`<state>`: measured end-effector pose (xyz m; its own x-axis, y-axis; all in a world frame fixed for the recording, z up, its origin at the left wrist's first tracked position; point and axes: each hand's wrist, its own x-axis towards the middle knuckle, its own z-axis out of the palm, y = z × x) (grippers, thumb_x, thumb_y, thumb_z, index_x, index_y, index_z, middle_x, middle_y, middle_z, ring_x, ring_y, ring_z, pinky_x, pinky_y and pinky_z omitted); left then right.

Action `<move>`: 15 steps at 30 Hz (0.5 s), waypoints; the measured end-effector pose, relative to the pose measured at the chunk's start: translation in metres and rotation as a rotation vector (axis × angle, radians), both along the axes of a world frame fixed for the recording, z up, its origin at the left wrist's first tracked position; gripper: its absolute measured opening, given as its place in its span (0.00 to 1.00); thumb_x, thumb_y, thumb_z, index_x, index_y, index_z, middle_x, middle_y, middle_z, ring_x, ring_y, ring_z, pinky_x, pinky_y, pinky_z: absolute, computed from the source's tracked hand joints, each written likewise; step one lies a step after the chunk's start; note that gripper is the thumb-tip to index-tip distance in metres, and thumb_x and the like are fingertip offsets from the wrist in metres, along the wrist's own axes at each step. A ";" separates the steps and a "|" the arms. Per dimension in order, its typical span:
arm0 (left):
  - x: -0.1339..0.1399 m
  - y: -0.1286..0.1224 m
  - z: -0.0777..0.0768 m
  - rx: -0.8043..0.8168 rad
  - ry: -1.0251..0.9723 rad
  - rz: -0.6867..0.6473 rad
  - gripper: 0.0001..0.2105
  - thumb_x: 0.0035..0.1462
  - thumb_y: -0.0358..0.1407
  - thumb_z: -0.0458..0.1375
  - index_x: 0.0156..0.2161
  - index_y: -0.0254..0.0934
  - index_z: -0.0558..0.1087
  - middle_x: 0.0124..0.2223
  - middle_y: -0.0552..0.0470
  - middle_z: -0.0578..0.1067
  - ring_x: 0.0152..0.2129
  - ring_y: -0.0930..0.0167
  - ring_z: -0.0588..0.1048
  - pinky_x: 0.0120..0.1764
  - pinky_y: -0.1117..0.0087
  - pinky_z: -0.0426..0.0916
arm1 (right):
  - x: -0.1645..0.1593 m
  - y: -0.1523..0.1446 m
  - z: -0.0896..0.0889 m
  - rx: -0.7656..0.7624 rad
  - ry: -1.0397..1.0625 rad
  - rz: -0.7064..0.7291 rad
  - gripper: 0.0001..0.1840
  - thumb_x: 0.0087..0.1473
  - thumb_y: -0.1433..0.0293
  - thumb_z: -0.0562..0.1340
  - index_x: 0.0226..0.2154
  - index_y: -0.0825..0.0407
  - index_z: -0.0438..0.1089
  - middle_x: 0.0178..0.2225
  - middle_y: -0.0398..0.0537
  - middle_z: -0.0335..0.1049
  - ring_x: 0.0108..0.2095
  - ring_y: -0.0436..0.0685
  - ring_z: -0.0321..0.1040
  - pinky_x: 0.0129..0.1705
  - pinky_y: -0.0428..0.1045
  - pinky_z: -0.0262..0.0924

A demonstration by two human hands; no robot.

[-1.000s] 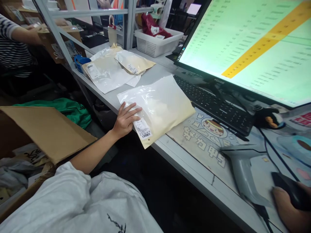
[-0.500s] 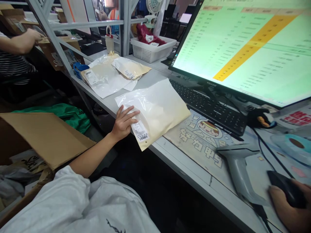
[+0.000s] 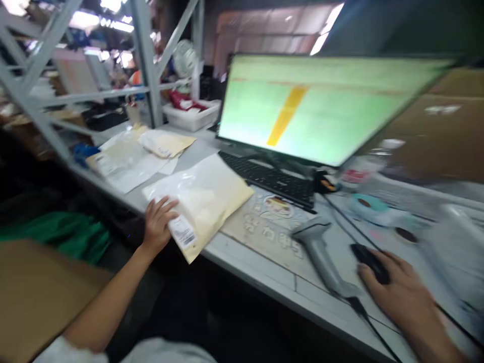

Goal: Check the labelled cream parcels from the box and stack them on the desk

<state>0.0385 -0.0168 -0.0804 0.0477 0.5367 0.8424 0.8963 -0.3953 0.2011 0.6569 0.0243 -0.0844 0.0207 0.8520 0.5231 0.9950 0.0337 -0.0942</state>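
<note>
My left hand [image 3: 161,224] is at the near-left edge of a white and pale-yellow plastic mailer bag [image 3: 204,186]. Its fingers lie over the top of the bag, beside a printed barcode label [image 3: 183,232]; the thumb is hidden. One corner of the bag sticks out past the desk's front edge. On the right, my right hand [image 3: 397,285] is wrapped over a black computer mouse [image 3: 372,263]. A grey handheld barcode scanner [image 3: 321,257] lies on the desk between the bag and the mouse, its cable running toward me.
More mailer bags [image 3: 130,156] lie at the left by a metal frame [image 3: 145,65]. A black keyboard [image 3: 272,181] sits below the monitor [image 3: 295,111]. Tape rolls [image 3: 368,206] rest at the right, and a white basket [image 3: 192,117] stands behind. A cardboard box [image 3: 45,292] is at lower left.
The view has swung right and up, with blur, bringing more of my right hand and the desk's right side into sight. My left hand stays on the bag, my right on the mouse.
</note>
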 end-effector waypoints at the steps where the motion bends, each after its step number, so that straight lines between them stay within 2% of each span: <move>1: -0.003 0.000 -0.001 -0.013 0.003 -0.001 0.11 0.69 0.29 0.49 0.40 0.41 0.74 0.57 0.47 0.80 0.65 0.64 0.70 0.69 0.46 0.58 | -0.008 -0.003 0.007 -0.016 0.061 -0.002 0.32 0.60 0.48 0.54 0.64 0.36 0.65 0.60 0.54 0.65 0.59 0.75 0.67 0.58 0.69 0.69; 3: -0.012 0.005 -0.006 -0.028 0.027 -0.013 0.11 0.68 0.28 0.50 0.44 0.41 0.73 0.59 0.46 0.78 0.66 0.62 0.67 0.69 0.45 0.57 | -0.020 -0.007 0.017 -0.055 0.126 0.011 0.31 0.61 0.48 0.53 0.59 0.45 0.69 0.60 0.57 0.65 0.58 0.73 0.69 0.61 0.66 0.67; 6: -0.030 0.024 -0.015 -0.010 0.083 -0.045 0.13 0.65 0.28 0.52 0.51 0.44 0.71 0.61 0.44 0.76 0.68 0.57 0.65 0.69 0.41 0.55 | -0.025 -0.007 0.024 -0.022 0.150 -0.013 0.30 0.62 0.51 0.52 0.58 0.47 0.71 0.62 0.56 0.66 0.59 0.68 0.69 0.64 0.63 0.65; 10: -0.044 0.048 -0.023 0.003 0.123 -0.046 0.19 0.64 0.30 0.53 0.59 0.47 0.67 0.65 0.42 0.71 0.70 0.52 0.61 0.69 0.38 0.52 | -0.024 -0.010 0.022 -0.027 0.150 -0.006 0.28 0.65 0.55 0.51 0.59 0.49 0.71 0.63 0.56 0.65 0.61 0.68 0.67 0.63 0.64 0.67; 15: -0.050 0.059 -0.030 -0.031 0.097 -0.001 0.23 0.66 0.35 0.52 0.65 0.50 0.65 0.68 0.42 0.68 0.69 0.48 0.61 0.68 0.35 0.51 | -0.024 -0.011 0.018 -0.026 0.149 -0.053 0.28 0.65 0.57 0.51 0.59 0.49 0.72 0.64 0.55 0.65 0.59 0.69 0.69 0.57 0.66 0.72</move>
<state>-0.0111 0.0418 -0.1107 0.1287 0.5627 0.8166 0.9116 -0.3912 0.1259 0.6326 0.0138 -0.0662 0.1413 0.8609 0.4887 0.9703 -0.0226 -0.2407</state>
